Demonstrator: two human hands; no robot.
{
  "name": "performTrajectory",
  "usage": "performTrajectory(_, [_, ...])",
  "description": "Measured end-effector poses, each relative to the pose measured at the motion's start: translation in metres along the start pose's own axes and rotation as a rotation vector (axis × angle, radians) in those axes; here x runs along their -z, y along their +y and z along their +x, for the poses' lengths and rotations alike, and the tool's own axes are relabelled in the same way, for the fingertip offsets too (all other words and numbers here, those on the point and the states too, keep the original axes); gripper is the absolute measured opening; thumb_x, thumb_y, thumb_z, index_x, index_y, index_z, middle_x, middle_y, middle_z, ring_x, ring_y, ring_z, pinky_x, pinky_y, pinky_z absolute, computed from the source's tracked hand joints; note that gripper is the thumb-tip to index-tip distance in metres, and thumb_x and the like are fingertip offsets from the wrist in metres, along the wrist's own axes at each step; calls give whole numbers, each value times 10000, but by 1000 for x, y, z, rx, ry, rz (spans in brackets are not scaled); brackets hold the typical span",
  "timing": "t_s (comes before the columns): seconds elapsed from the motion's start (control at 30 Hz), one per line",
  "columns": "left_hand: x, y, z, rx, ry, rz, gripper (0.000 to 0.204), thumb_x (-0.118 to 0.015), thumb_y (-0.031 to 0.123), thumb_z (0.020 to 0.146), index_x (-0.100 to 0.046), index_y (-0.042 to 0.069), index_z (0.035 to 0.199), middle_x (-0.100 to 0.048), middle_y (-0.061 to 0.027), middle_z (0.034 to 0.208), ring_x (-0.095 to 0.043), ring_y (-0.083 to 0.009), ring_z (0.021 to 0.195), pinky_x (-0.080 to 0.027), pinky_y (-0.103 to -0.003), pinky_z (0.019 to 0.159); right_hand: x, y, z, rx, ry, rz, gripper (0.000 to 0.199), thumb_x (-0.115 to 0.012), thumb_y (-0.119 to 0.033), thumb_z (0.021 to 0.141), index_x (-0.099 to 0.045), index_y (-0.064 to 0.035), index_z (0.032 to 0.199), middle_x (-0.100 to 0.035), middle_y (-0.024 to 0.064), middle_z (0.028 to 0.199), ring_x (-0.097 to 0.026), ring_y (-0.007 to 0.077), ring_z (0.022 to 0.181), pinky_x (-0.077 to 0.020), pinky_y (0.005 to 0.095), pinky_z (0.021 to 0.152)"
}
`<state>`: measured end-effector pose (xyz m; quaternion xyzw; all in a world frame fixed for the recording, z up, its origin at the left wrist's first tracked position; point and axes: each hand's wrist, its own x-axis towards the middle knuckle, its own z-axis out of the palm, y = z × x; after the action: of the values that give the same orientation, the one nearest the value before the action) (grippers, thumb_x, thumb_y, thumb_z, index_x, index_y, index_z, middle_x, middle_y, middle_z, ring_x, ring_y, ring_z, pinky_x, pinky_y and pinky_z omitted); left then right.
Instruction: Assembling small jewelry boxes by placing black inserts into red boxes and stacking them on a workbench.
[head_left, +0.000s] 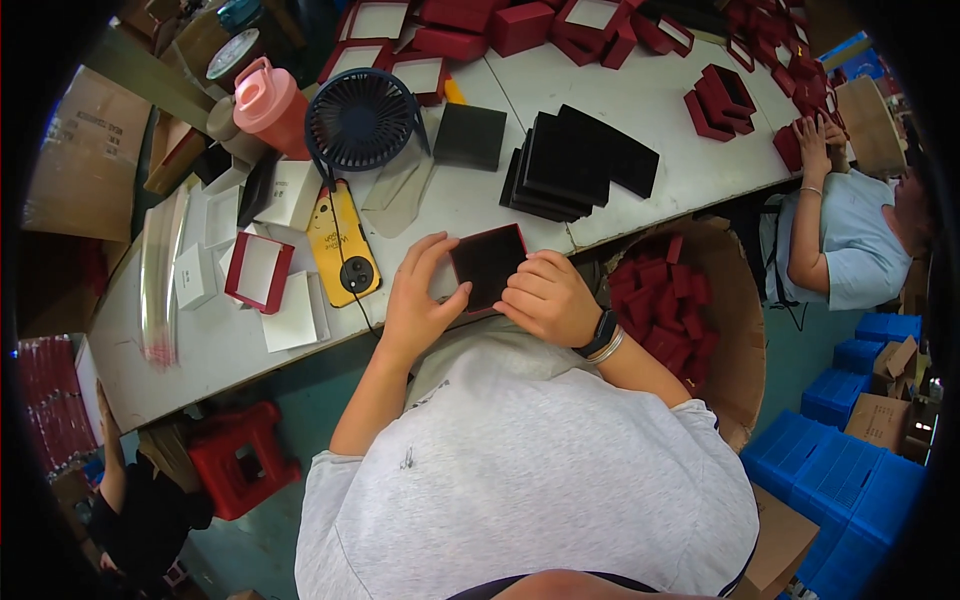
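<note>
The left hand (422, 297) is half open, its thumb and forefinger making a wide curve at the left side of a flat red box (487, 266) with a black face; the box lies in front of the person's chest, at the near edge of the white table (440, 208); the right hand (548, 298) has its fingers bent, and their tips touch the right side of this box; whether this hand grips it from below, I cannot tell; the fingers cover the lower right corner, and the underside is hidden; at the right, a co-worker (848, 240) is partly cut off by the dark rim.
</note>
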<state>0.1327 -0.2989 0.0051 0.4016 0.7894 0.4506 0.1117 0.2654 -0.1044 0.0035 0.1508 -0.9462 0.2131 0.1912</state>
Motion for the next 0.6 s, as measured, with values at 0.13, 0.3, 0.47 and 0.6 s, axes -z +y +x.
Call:
performTrajectory(0.13, [-3,12,5,2,56,78,652,-743,114,748,-491,36,1345,-511,-185,1355,-518,-364,1241,-424,-409,1040,8,-10,8,-35,52,-83,247,-771,-261,782,-683,-106,954,-646,7,1005,-605,195,1035,-427,445,987])
performTrajectory(0.3, [-9,9,7,37,96,95,647,-744,142,751,-502,45,1344,-500,-191,1373,-497,-371,1261,-405,-418,1052,48,8,7,-20,344,-26,215,-742,-152,799,-661,-81,984,-653,62,993,-626,240,950,-451,429,939])
performTrajectory(0.47, [-22,-2,4,-82,224,338,482,-715,184,792,-614,74,1251,-490,-176,1402,-455,-377,1301,-372,-430,1065,112,112,33,-242,771,-412,218,-728,-49,806,-630,-23,1000,-656,119,964,-624,305,866,-501,375,823])
performTrajectory(0.6, [-27,5,6,-96,259,515,454,-700,331,816,-655,130,1221,-486,-144,1424,-449,-359,1306,-361,-434,1049,137,202,66,-293,461,-434,386,-744,-160,823,-607,-83,1176,-623,131,1139,-608,311,1044,-495,404,915])
